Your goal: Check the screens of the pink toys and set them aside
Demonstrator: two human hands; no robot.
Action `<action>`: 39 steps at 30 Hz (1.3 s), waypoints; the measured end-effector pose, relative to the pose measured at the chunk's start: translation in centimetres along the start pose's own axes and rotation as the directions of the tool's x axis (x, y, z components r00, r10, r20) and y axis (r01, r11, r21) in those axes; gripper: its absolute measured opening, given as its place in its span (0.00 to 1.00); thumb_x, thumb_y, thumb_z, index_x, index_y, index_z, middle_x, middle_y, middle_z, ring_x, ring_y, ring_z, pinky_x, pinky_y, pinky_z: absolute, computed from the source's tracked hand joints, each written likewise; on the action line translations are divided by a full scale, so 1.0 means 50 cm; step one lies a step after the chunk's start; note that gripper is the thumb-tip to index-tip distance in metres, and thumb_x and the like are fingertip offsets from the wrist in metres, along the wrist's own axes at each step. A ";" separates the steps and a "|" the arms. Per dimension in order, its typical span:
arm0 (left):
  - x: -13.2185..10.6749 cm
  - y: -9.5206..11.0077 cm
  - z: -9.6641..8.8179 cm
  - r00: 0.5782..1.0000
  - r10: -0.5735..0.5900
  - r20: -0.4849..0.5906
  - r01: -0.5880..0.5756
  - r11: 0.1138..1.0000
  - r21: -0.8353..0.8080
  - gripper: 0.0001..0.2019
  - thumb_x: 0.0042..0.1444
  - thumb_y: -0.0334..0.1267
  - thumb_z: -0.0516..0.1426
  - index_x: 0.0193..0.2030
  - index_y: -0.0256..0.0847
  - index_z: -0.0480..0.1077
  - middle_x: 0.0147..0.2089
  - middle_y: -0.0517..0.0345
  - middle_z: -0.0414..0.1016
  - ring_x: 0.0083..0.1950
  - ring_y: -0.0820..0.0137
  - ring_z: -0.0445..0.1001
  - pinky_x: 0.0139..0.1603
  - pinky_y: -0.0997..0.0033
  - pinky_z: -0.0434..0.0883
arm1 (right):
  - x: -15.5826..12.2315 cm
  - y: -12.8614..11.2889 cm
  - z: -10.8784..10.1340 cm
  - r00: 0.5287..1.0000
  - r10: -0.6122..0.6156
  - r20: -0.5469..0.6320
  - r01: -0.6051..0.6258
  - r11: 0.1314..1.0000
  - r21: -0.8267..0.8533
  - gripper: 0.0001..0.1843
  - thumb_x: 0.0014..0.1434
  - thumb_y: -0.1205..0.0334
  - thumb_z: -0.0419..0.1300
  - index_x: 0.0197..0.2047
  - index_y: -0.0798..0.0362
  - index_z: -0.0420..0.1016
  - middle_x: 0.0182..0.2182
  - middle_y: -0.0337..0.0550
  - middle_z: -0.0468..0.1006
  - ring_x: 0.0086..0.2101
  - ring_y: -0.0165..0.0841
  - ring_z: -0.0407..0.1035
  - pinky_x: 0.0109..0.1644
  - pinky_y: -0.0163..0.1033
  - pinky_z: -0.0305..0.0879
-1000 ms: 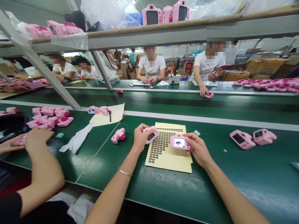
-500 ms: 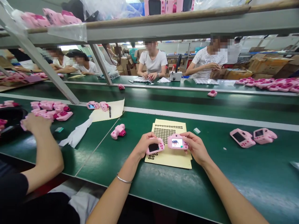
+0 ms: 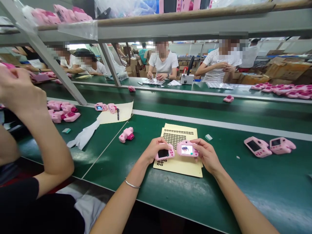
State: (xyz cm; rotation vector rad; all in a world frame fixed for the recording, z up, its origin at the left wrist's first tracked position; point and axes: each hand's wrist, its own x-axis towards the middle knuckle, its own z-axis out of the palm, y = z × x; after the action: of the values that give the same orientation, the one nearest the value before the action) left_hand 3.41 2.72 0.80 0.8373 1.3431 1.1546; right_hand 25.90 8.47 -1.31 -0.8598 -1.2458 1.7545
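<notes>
My left hand [image 3: 154,151] is closed on a pink toy camera [image 3: 163,154] whose screen is dark. In my right hand [image 3: 207,155] is another pink toy camera [image 3: 187,149]; its screen is lit with a dark-and-red picture on white. Both cameras are held side by side, screens towards me, over yellow sheets [image 3: 180,167] printed with rows of small black squares. My right fingers grip the right edge of the lit camera, while my left thumb lies on top of the dark one.
Two pink cameras [image 3: 257,147] lie to the right, and one more [image 3: 126,135] to the left. A small pale block [image 3: 208,137] sits behind the sheets. At left, a co-worker's raised arm [image 3: 52,143] is close by, beside a white cloth [image 3: 84,135]. A shelf beam [image 3: 170,27] crosses overhead.
The co-worker's hand at left has risen from the pile of pink cameras. My view has shifted slightly; both my hands keep hold of their cameras.
</notes>
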 end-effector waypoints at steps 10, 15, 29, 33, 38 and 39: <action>0.000 0.001 0.000 1.000 -0.001 0.004 0.001 1.000 0.003 0.17 0.33 0.36 0.67 0.27 0.36 0.64 0.26 0.62 0.70 0.25 0.75 0.71 0.24 0.77 0.66 | 0.002 0.004 -0.003 1.000 0.002 0.010 -0.002 1.000 0.000 0.21 0.49 0.48 0.69 0.40 0.54 0.74 0.33 0.43 0.75 0.25 0.25 0.64 0.18 0.28 0.59; 0.000 0.001 0.000 1.000 -0.001 0.012 0.001 1.000 0.010 0.17 0.34 0.36 0.67 0.26 0.36 0.64 0.26 0.62 0.70 0.25 0.75 0.71 0.23 0.77 0.66 | 0.002 0.007 -0.006 1.000 -0.008 0.014 0.008 1.000 0.001 0.21 0.49 0.48 0.69 0.41 0.54 0.75 0.33 0.42 0.76 0.25 0.25 0.63 0.19 0.28 0.59; 0.003 0.003 0.000 1.000 -0.003 0.018 0.002 0.999 0.042 0.17 0.34 0.37 0.67 0.28 0.35 0.63 0.26 0.61 0.70 0.25 0.74 0.72 0.22 0.80 0.64 | 0.007 0.012 -0.011 1.000 -0.015 0.016 0.015 1.000 0.006 0.22 0.48 0.49 0.69 0.41 0.55 0.75 0.34 0.43 0.75 0.25 0.25 0.64 0.19 0.29 0.61; 0.003 0.003 -0.001 1.000 -0.005 0.024 0.004 0.999 0.041 0.18 0.34 0.37 0.67 0.28 0.35 0.63 0.26 0.61 0.69 0.26 0.74 0.72 0.22 0.80 0.64 | 0.005 0.011 -0.010 1.000 -0.016 0.011 0.016 1.000 0.005 0.23 0.48 0.49 0.70 0.41 0.55 0.75 0.34 0.44 0.75 0.25 0.25 0.64 0.19 0.29 0.60; 0.000 0.002 -0.002 0.999 -0.011 0.043 0.009 0.999 0.043 0.19 0.35 0.38 0.67 0.29 0.35 0.62 0.27 0.61 0.70 0.26 0.74 0.72 0.23 0.79 0.65 | 0.006 0.012 -0.010 1.000 -0.011 0.022 0.011 1.000 0.014 0.22 0.49 0.49 0.69 0.41 0.55 0.75 0.34 0.44 0.75 0.25 0.25 0.64 0.19 0.28 0.61; 0.000 0.003 -0.002 0.999 -0.012 0.050 0.010 0.999 0.043 0.19 0.35 0.38 0.68 0.29 0.36 0.62 0.27 0.61 0.70 0.25 0.74 0.72 0.23 0.79 0.65 | 0.006 0.012 -0.011 1.000 -0.011 0.025 0.010 1.000 0.014 0.22 0.49 0.49 0.69 0.41 0.55 0.74 0.35 0.44 0.75 0.25 0.25 0.64 0.19 0.28 0.61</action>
State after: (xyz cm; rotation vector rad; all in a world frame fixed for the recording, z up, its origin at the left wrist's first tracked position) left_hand 3.28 2.73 0.93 0.8829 1.3336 1.0930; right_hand 26.09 8.85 -2.07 -0.8237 -1.2507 1.7690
